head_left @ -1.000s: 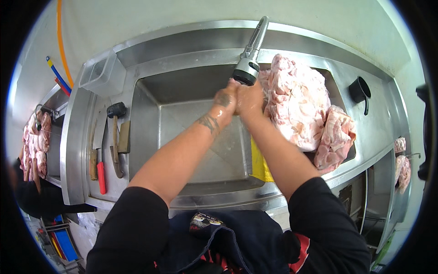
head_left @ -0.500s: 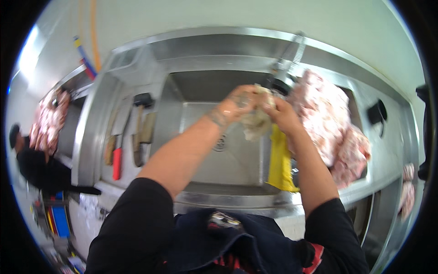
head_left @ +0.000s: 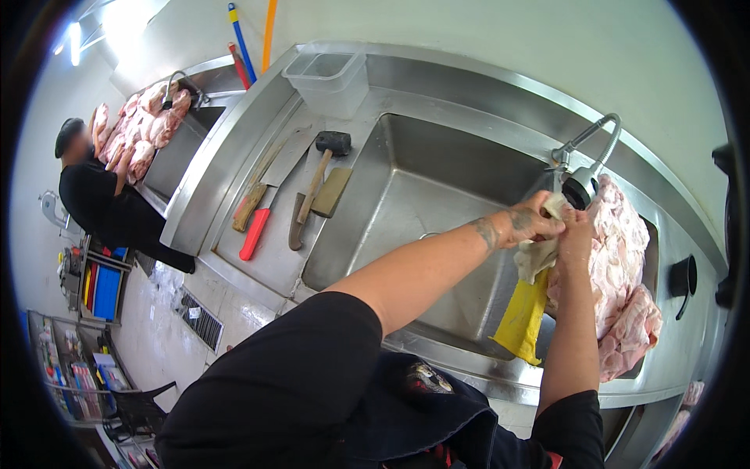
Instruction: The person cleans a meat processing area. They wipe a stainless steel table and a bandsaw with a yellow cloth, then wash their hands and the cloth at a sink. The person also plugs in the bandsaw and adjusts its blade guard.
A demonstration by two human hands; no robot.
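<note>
A wet off-white cloth (head_left: pixel 535 259) is bunched between my two hands over the right side of the steel sink (head_left: pixel 418 199). My left hand (head_left: pixel 533 222), tattooed at the wrist, grips it with curled fingers. Close against it, my right hand (head_left: pixel 576 238) also closes on the cloth, its fingertips partly hidden. Just above them hangs the black spray head (head_left: pixel 580 187) of a flexible faucet. A yellow sheet-like piece (head_left: pixel 522 319) drapes over the sink's right edge below the cloth. Large pale-pink pieces of meat (head_left: pixel 621 262) are piled right beside my right forearm.
On the left drainboard lie a red-handled knife (head_left: pixel 255 234), a black-headed mallet (head_left: pixel 333 143) and a flat brownish block (head_left: pixel 332 193). A clear plastic tub (head_left: pixel 328 78) stands behind them. A black pot (head_left: pixel 683 277) sits far right. Another person (head_left: pixel 98 187) handles meat at the left sink.
The view has swung left, showing more of the other person and floor. My hands stay together on the cloth, now close beneath the spray head.
</note>
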